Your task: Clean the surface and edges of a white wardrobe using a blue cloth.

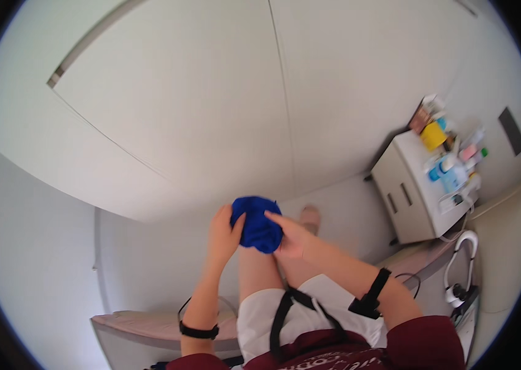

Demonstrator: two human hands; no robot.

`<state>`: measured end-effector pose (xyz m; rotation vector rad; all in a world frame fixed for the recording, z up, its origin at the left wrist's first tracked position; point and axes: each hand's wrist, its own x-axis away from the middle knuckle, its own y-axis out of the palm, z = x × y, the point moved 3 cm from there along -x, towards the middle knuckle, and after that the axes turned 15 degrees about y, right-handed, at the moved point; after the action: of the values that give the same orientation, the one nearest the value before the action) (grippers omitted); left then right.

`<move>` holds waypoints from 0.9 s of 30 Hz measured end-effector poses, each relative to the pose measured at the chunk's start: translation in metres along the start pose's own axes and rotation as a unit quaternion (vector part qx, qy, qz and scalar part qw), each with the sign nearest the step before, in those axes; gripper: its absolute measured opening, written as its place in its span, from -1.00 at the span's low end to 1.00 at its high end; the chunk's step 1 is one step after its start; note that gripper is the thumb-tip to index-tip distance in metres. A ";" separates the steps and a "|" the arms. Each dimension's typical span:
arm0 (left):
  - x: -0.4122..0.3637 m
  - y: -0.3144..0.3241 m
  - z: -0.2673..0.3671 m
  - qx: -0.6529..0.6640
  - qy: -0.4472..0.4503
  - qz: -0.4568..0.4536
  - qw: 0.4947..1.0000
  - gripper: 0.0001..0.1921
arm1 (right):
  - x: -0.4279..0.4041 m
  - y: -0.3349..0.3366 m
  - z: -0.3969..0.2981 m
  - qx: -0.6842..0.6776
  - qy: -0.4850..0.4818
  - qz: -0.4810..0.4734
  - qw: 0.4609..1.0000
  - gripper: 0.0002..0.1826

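A bundled blue cloth point(256, 224) is held up between both hands, above my knees. My left hand point(229, 231) grips its left side, with the thumb lying over the front of the fabric. On the right side, my right hand point(290, 233) holds the cloth with its thumb on top and the fingers partly hidden beneath. The fabric is folded into a rounded bunch; what kind of item it is I cannot tell.
White cabinet doors point(195, 101) stand ahead. To the right, a small drawer cabinet point(399, 189) bears bottles, a yellow item point(433, 136) and several other things. A pink-covered bed edge point(158, 326) lies behind my legs. A white curved device point(459, 268) is at the lower right.
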<state>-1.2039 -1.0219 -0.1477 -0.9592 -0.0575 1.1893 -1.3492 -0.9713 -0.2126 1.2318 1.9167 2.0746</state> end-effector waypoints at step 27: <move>0.078 -0.089 0.137 0.049 0.117 0.188 0.974 -0.79 | 0.184 0.086 0.035 0.729 -0.318 0.205 0.571 -0.74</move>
<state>-1.1729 -0.8813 -0.0381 -1.0436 0.3838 1.4005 -1.4144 -0.8631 -0.0502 2.1625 2.7581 -0.6933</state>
